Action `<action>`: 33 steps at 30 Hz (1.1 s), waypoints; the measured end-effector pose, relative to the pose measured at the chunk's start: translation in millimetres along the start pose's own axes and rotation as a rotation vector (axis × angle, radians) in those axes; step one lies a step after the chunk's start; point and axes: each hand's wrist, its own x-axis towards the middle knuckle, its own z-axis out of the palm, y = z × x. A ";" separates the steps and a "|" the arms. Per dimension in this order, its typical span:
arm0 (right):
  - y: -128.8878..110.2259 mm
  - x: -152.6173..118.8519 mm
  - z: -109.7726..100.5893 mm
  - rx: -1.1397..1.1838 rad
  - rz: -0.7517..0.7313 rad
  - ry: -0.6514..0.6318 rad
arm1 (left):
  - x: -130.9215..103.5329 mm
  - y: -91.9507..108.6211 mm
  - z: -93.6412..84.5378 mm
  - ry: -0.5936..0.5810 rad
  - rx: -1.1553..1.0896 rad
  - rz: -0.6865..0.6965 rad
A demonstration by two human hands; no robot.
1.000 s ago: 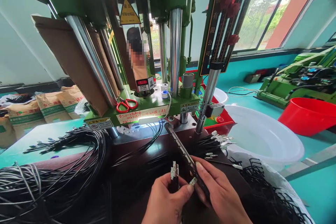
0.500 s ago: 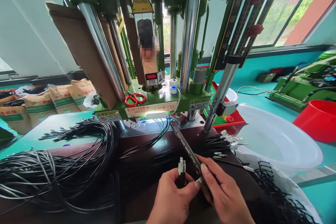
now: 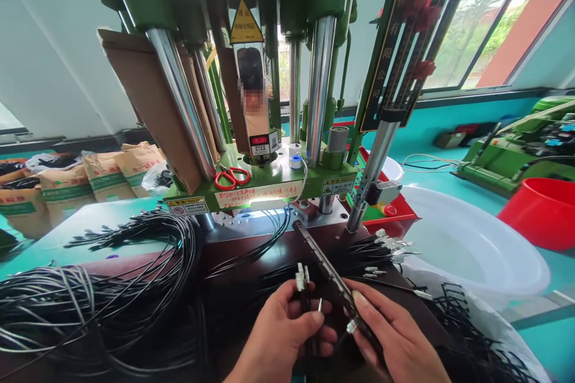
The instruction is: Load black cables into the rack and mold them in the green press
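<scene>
My left hand (image 3: 281, 329) is closed around a few black cables whose silvery-white connectors (image 3: 302, 278) stick up above the fingers. A thin bright metal tip (image 3: 320, 305) shows by its thumb. In my right hand (image 3: 395, 329) is a long narrow metal bar (image 3: 324, 263) with small notches along it, gripped at the near end and slanting up to the left. One small white connector (image 3: 351, 327) sits at the bar's side, close to my right fingers. The bar's far end lies near the front of the green press (image 3: 278, 176).
Large coils of black cable (image 3: 148, 311) cover the table's left side. More cables with white connectors (image 3: 393, 244) lie right of the bar. Red-handled scissors (image 3: 232, 178) rest on the press. A white tub (image 3: 476, 239) and a red bucket (image 3: 539, 212) stand at right.
My hands have moved apart. My left hand has shifted left with its cables, and a white connector now shows at the bar by my right hand. The camera view has tilted slightly.
</scene>
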 end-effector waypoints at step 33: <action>2.6 1.2 -4.3 -0.199 -0.120 -0.205 | 1.0 1.6 18.0 0.129 0.194 -0.024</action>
